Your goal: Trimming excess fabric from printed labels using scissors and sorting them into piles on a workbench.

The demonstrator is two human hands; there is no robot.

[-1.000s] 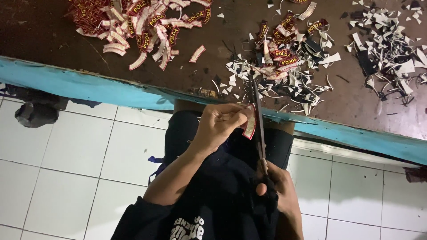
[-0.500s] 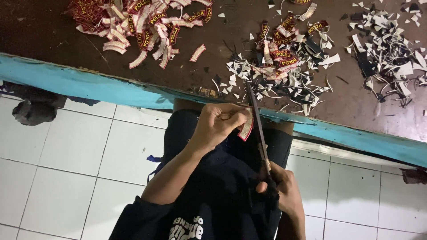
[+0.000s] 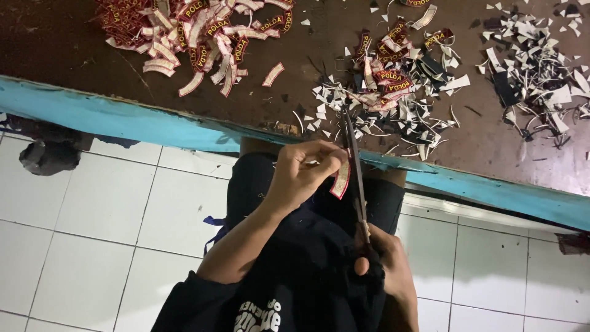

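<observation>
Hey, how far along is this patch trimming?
Done: a heap of trimmed curved patches lies at the table's upper left. In hand: the left hand holds one patch against scissors worked by the right hand. Left: untrimmed patches lie among offcuts.

Heap of curved red patches (image 3: 184, 37), pale offcuts (image 3: 534, 67), brown blue-edged table (image 3: 123, 117), white tiled floor (image 3: 92, 246).

light: dim, overhead | focus: sharp (tabletop darker) | shadows: soft | glare: none
</observation>
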